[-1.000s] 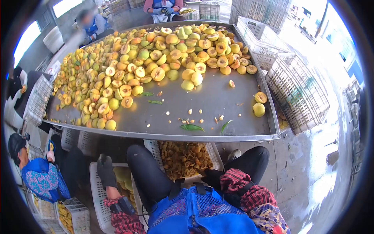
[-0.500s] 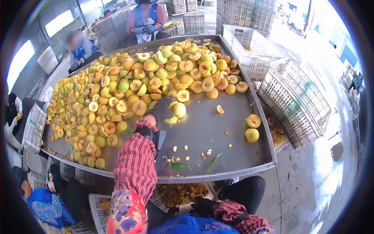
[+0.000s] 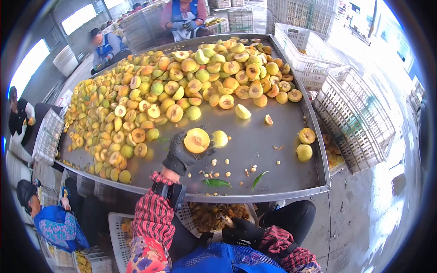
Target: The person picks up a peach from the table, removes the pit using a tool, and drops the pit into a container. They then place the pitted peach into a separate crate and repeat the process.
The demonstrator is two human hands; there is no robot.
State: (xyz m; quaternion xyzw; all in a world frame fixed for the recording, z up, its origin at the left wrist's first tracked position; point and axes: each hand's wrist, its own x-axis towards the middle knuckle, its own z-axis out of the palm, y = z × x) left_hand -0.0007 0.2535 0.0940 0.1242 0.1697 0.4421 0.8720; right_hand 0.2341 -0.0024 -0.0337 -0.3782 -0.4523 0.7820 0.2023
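Note:
My left hand (image 3: 177, 152), in a dark grey glove, holds a yellow peach half (image 3: 197, 140) cut side up over the metal table (image 3: 282, 170). Just right of its fingertips lies another peach piece (image 3: 220, 139). My right hand (image 3: 243, 231), in a black glove, is low by my lap, near a crate of brownish scraps (image 3: 214, 214). Its fingers look closed around something with a small pale tip, too small to make out. A large heap of halved peaches (image 3: 150, 98) covers the table's far and left parts.
Small pale kernels (image 3: 216, 174) and green leaves (image 3: 217, 182) lie near the table's front edge. Two peach pieces (image 3: 305, 144) sit at the right. White plastic crates (image 3: 355, 118) stand beyond the right edge. Other people (image 3: 61, 223) sit around the table.
My left hand has drawn back from the heap toward me and now holds a peach half, palm turned up. My right hand shows more clearly above the scrap crate. The view has shifted slightly.

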